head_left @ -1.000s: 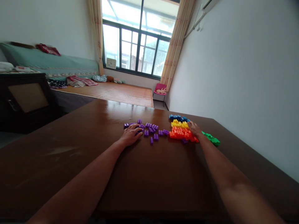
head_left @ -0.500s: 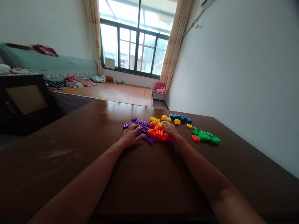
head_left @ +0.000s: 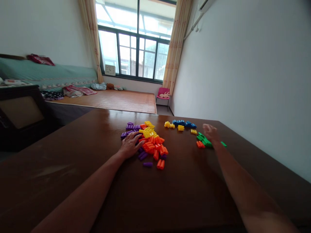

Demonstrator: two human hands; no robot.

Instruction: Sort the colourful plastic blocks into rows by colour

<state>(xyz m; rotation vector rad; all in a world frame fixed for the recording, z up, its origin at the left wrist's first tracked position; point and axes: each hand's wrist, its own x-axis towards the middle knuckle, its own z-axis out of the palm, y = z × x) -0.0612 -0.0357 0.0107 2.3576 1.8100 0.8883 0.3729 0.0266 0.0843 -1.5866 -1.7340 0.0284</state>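
Some green pieces [head_left: 205, 141] behind right wrist [head_left: 215, 141]

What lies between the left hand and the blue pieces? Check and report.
Two things do: the heap of orange and yellow pieces, right beside the left hand, and, farther along, loose yellow pieces near the blue pieces. Nothing else visible stands between.

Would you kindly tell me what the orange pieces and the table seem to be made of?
Orange pieces: probably plastic, smooth and slightly glossy, given their bright, even colour and highlights.
Table: perhaps varnished wood or laminate; its brown top shows pale reflections.
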